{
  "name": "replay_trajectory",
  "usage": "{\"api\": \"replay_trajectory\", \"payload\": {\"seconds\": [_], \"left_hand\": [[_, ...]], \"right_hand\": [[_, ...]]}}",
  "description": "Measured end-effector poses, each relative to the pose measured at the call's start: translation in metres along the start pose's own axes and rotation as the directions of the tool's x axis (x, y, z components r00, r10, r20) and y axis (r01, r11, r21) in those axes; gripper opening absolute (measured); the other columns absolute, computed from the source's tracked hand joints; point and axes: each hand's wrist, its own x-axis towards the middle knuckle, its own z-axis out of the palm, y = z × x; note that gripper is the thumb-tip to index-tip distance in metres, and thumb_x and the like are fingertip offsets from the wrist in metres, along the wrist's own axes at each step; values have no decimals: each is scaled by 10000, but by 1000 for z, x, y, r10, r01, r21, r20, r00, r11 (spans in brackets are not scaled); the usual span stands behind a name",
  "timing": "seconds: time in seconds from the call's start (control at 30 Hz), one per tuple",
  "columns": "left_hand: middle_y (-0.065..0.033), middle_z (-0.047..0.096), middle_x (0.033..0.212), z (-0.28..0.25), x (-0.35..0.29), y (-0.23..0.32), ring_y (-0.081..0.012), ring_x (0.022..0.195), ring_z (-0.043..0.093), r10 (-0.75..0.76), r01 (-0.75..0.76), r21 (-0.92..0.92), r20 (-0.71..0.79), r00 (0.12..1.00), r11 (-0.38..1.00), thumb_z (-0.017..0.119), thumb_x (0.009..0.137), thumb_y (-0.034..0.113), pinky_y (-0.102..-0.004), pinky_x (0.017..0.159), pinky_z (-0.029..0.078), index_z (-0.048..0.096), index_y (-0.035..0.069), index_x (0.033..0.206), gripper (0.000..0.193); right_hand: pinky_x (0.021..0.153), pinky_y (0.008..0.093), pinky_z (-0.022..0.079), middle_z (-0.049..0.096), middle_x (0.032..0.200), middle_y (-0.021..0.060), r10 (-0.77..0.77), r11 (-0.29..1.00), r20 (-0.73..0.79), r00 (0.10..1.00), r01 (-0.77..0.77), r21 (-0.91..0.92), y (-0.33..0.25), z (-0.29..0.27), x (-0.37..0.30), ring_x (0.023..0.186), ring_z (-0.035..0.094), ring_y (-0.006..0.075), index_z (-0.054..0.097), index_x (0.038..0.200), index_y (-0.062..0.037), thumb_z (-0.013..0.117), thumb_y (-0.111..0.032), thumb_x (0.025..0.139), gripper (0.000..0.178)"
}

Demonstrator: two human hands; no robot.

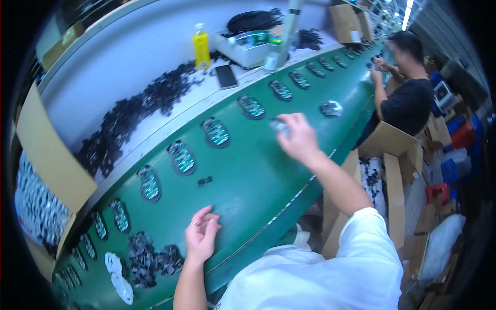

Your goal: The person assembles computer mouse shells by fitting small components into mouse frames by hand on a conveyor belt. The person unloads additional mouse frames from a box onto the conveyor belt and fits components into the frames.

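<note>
My right hand (298, 138) is over the green belt (248, 181), its fingers pinched on a small pale grey, shiny piece (279, 127); blur hides its kind. Closer to me, my left hand (202, 235) hovers at the belt's near side, loosely curled with fingers apart and nothing visible in it. Beyond both hands runs a row of dark oval units with green circuit boards, among them one nearest my right hand (251, 106) and another (182, 157). A small black part (205, 181) lies between the row and my left hand. Farther right rests a shiny silvery piece (331, 108).
Black pieces are heaped (147, 258) left of my left hand, beside white shells (122, 288). Along the back ledge are more black pieces (139, 106), a yellow bottle (201, 47), a phone (226, 76) and a white box (240, 51). A co-worker (408, 88) sits beyond an open carton (395, 181).
</note>
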Motion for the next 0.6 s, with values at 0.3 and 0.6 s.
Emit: {"api": "replay_trajectory", "payload": {"seconds": [0.3, 0.6], "left_hand": [[-93, 719, 1076, 1, -11, -7, -116, 887, 679, 10, -9, 93, -13, 1000, 996, 654, 1015, 98, -270, 801, 567, 602, -45, 1340, 359], [-100, 702, 1097, 13, 7, 12, -124, 920, 664, 84, -129, 347, 141, 986, 929, 687, 983, 90, -261, 804, 553, 643, -30, 1294, 337]], "right_hand": [[1115, 529, 400, 478, 1433, 256, 133, 965, 132, 982, -98, -242, 21, 19, -48, 1331, 459, 424, 384, 1537, -22, 786, -416, 830, 903], [1007, 473, 527, 700, 1185, 145, -473, 836, 53, 880, 428, 344, -73, 25, -38, 1164, 644, 386, 688, 1163, -34, 710, -54, 845, 319]]}}
